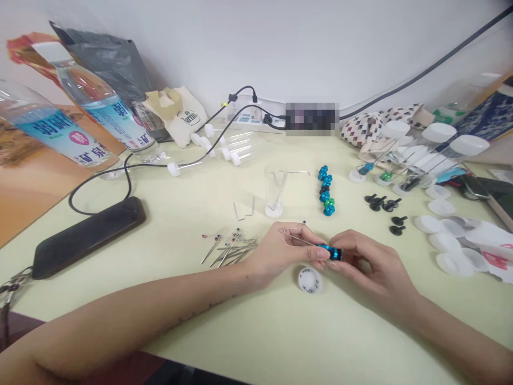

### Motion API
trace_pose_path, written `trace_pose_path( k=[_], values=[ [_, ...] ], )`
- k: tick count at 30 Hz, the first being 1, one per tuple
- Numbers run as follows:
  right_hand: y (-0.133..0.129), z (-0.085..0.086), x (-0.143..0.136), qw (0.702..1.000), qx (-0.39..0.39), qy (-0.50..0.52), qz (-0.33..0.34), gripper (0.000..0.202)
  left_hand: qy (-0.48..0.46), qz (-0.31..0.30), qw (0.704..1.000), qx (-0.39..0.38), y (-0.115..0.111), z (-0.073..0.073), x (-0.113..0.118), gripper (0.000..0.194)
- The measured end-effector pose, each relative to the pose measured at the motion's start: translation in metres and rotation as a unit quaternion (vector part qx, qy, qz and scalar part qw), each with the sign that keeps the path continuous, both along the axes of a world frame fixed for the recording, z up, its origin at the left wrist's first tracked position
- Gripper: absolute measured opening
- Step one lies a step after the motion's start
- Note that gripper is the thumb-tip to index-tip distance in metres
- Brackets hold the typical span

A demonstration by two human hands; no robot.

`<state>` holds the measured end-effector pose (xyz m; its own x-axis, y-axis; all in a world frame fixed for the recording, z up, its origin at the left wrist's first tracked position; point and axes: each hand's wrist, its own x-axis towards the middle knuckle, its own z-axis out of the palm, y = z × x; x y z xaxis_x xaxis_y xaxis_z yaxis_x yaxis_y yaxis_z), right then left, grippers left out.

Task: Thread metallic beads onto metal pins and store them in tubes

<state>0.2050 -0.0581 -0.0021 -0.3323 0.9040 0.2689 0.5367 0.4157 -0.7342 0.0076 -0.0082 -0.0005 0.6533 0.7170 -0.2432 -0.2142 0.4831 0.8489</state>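
Observation:
My left hand (289,247) comes in from the left and pinches a small blue metallic fitting (332,251) between thumb and fingers. A thin bent metal rod (298,238) with a dark bead at one tip also lies in this hand and runs toward the fitting. My right hand (371,262) grips the fitting's black end from the right side. Just below the left fingers stands a small white cap (310,289) with several tiny metal balls in it. Left of my left hand lies a pile of bead-tipped metal rods (228,248).
A clear tube (276,190) stands behind my hands, near loose hex keys (249,207). A row of blue and green fittings (325,192), black screw-like parts (380,203) and white caps (444,243) lie to the right. A power bank (90,235) and water bottles (96,101) occupy the left.

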Motion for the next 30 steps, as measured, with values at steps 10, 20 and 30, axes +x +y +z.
trace_pose_path(
  k=[10,20,30],
  values=[
    [0.0011,-0.0068,0.0037,1.0,0.017,-0.001,0.003,0.008,0.004,0.002,1.0,0.017,-0.0006,-0.0018,0.0002,0.022],
    [0.0019,-0.0022,0.0038,0.999,0.006,-0.024,0.038,0.022,-0.007,-0.014,1.0,-0.003,-0.0005,0.0016,0.0005,0.02],
    [0.0013,-0.0057,0.002,0.999,0.038,-0.009,0.026,0.008,-0.009,-0.004,1.0,0.006,-0.0002,-0.0002,0.0006,0.021]
  ],
)
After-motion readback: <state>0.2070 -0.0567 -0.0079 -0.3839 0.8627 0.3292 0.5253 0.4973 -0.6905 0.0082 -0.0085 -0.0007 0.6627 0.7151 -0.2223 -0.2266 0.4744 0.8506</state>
